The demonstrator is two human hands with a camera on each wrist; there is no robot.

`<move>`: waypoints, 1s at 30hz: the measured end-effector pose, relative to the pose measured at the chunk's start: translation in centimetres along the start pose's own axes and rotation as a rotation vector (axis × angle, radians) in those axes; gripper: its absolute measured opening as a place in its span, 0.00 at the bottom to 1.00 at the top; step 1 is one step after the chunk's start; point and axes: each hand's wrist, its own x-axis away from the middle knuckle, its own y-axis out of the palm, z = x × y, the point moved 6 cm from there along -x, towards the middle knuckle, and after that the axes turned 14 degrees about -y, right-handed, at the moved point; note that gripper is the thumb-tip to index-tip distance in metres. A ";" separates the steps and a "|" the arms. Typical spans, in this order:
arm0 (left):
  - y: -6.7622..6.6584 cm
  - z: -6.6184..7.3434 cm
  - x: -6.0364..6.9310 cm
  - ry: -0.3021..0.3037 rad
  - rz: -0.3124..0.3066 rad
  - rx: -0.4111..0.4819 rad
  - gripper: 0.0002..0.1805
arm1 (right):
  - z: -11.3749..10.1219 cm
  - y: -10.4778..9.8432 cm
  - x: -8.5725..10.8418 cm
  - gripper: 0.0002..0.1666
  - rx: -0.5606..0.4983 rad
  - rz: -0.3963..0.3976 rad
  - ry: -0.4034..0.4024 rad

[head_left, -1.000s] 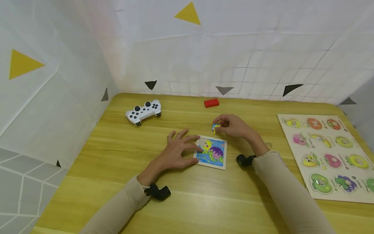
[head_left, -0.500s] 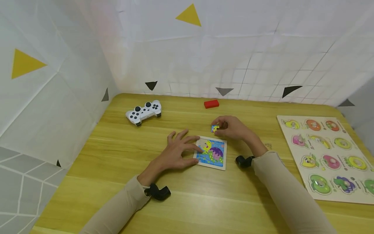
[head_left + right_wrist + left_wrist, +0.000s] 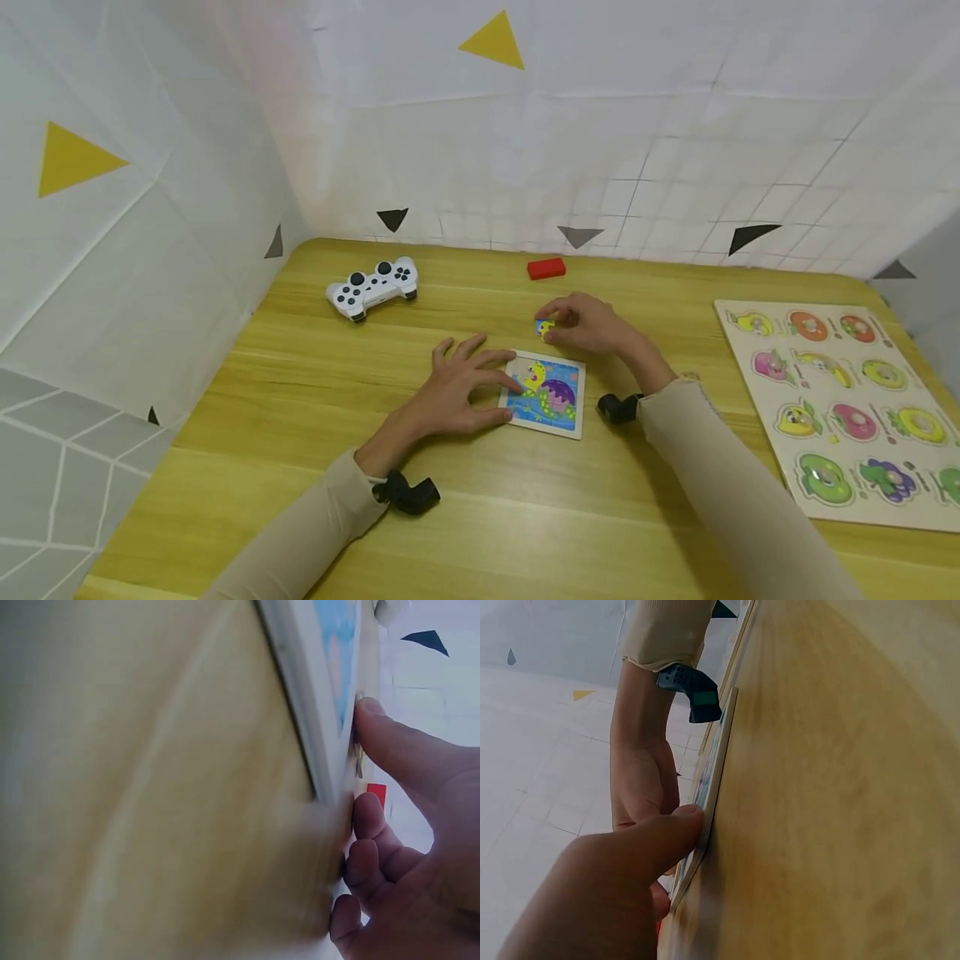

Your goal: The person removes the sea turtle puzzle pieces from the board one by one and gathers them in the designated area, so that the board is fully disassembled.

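Observation:
A square picture puzzle (image 3: 558, 369) with a pale frame lies on the table; its picture is a yellow-headed turtle with a purple shell on blue. My left hand (image 3: 461, 396) rests at the puzzle's left side, fingers spread, index fingertip over the picture. In the left wrist view, the left thumb (image 3: 682, 825) touches the frame's edge. Just beyond the puzzle's far edge, my right hand (image 3: 588, 325) pinches a small blue-and-yellow puzzle piece (image 3: 543, 327) between thumb and fingers. The right wrist view shows that piece (image 3: 359, 757) only edge-on, beside the thumb.
A white game controller (image 3: 373, 287) lies at the back left. Behind the right hand sits a red block (image 3: 546, 268). On the right is a large wooden board (image 3: 813, 500) of fruit-shaped pieces. A pale sheet wall (image 3: 487, 150) rises at the table's back edge.
The right hand has shifted slightly left with the puzzle piece and turned it between its fingers. The left hand stays on the puzzle. The head view has moved a little.

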 end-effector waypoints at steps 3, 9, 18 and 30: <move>-0.1 0.0 0.0 0.000 -0.004 0.009 0.19 | 0.0 -0.1 -0.5 0.21 0.009 0.003 0.008; 0.0 0.0 0.0 0.004 -0.001 0.015 0.18 | 0.1 -0.2 -1.4 0.22 0.036 0.002 0.057; 0.0 0.0 0.0 -0.005 -0.005 0.019 0.18 | 0.5 -0.1 -2.5 0.22 0.035 -0.014 0.090; 0.0 0.0 0.0 -0.002 0.006 0.017 0.17 | 1.1 0.0 -3.4 0.23 0.044 -0.006 0.170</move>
